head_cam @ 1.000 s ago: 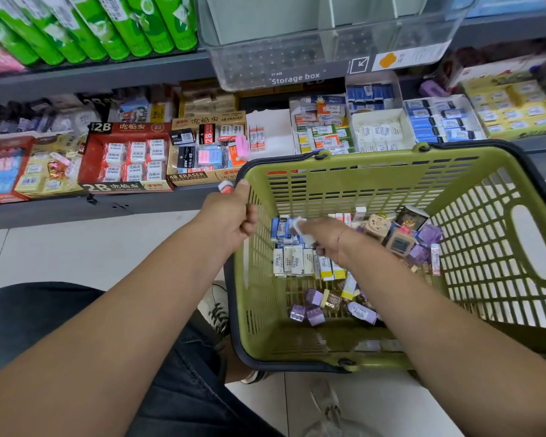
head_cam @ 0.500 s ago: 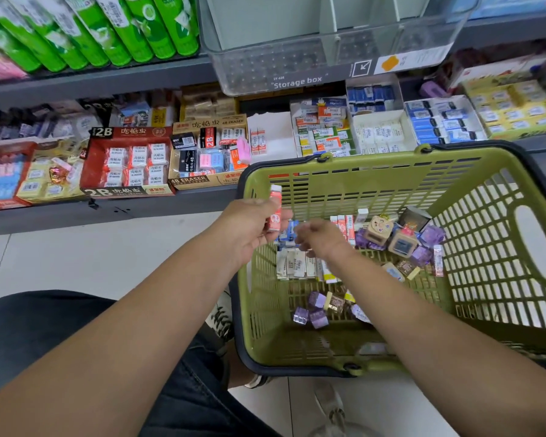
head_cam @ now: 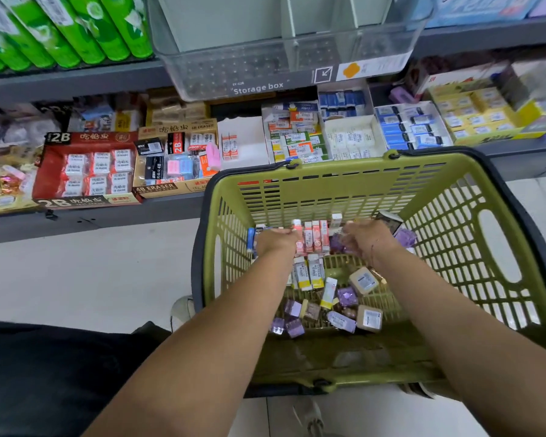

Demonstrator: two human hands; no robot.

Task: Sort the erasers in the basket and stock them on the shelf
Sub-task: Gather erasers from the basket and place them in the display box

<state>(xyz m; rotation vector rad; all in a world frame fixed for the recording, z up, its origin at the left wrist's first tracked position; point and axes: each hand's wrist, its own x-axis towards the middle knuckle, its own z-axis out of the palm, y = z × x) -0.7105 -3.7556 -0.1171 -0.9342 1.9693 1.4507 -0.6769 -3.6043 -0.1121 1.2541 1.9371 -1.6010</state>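
Observation:
The green basket (head_cam: 328, 184) stands on the floor in front of the low shelf (head_cam: 108, 217), with mixed erasers in its bottom. Both my hands are down inside it at the far wall. My left hand (head_cam: 276, 242) grips an orange-and-white eraser (head_cam: 297, 227) at the left end of a row of like erasers (head_cam: 316, 236) standing on end. My right hand (head_cam: 364, 239) is blurred, its fingers curled over purple erasers (head_cam: 338, 242); whether it holds one is unclear. White-and-yellow erasers (head_cam: 309, 274), tan ones (head_cam: 363, 280) and purple ones (head_cam: 292, 323) lie nearer me.
Open display boxes of erasers line the shelf: a red 2B box (head_cam: 85, 168), a 4B box (head_cam: 174, 162), a white box with two orange erasers (head_cam: 240, 146), and blue (head_cam: 407, 127) and yellow (head_cam: 473, 116) ones. A clear storage box (head_cam: 265, 58) overhangs above. My knee (head_cam: 44, 373) is at lower left.
My left hand has come down from the basket's rim into the basket with the orange-and-white eraser. My right hand has shifted right, over the purple erasers.

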